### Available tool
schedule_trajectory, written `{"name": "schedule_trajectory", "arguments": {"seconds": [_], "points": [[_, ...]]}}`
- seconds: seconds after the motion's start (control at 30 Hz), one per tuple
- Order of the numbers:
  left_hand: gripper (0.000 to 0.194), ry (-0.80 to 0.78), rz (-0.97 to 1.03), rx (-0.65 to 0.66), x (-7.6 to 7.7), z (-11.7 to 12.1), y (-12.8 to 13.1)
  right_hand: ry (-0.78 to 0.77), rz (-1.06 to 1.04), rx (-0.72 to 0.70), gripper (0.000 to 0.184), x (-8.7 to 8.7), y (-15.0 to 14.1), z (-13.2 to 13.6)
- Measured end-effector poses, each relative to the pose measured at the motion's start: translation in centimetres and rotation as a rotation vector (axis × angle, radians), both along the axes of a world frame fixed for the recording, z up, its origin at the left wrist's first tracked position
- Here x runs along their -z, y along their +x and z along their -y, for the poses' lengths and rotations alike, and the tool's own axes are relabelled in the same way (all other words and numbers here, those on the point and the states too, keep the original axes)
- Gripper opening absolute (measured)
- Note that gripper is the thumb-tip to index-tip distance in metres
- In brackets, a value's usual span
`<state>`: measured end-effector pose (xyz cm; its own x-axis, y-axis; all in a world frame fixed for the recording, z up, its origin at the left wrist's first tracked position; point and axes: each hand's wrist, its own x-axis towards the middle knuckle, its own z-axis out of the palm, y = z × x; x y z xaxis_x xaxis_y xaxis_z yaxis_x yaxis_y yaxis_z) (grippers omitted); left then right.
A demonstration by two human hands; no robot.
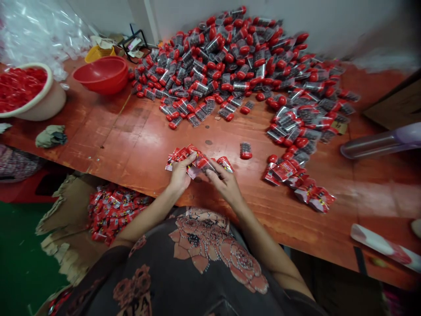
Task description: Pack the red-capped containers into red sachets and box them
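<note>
Both my hands meet near the front edge of a red-brown wooden table (138,140). My left hand (179,175) grips a fanned bunch of red printed packets (182,156). My right hand (225,182) is closed on the same bunch from the right, fingers pinching a packet with a red-capped tube (204,164) in it. One loose red-capped tube (245,150) lies just beyond my right hand. Several filled red packets (297,182) lie to the right.
A big heap of red-capped tubes (237,57) covers the table's far side. A red bowl (101,74) and a white basin of red caps (29,94) stand at the left. A cardboard box of red packets (112,210) sits below the table's edge.
</note>
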<state>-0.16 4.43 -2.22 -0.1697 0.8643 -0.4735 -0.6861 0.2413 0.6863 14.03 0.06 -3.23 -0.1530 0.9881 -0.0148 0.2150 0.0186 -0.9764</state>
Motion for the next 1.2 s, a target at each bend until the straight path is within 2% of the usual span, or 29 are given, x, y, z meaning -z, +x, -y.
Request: {"name": "schedule_trajectory", "arguments": {"seconds": [0.13,0.23,0.33,0.47,0.67,0.83,1.0,1.2], "points": [[0.026,0.099,-0.051,0.067,-0.4,0.4,-0.1,-0.013,-0.011,-0.011,0.047,-0.4,0.7,-0.4],[0.027,0.116,-0.07,0.116,-0.3,0.6,-0.2,0.005,-0.023,-0.055,0.048,-0.7,1.0,-0.6],[0.027,0.121,-0.078,0.092,-0.2,0.9,-0.1,-0.026,-0.057,-0.076,0.047,-1.3,1.0,-0.6],[0.027,0.12,-0.09,0.058,-0.4,1.3,0.2,-0.097,-0.138,-0.029,0.043,-2.0,0.8,-0.3],[0.032,0.085,-0.011,0.049,-1.1,1.5,0.4,-0.1,-0.139,-0.004,0.044,-2.4,0.9,-0.1],[0.021,-0.005,0.055,0.054,-1.7,1.5,0.7,-0.017,-0.068,0.02,0.045,-2.3,0.7,0.6],[0.012,-0.07,0.052,0.061,-2.1,1.5,0.7,0.096,0.072,0.122,0.039,-1.9,0.1,1.9],[0.014,-0.075,0.027,0.063,-2.2,1.5,0.3,0.116,0.084,0.13,0.027,-2.0,0.3,2.3]]}}
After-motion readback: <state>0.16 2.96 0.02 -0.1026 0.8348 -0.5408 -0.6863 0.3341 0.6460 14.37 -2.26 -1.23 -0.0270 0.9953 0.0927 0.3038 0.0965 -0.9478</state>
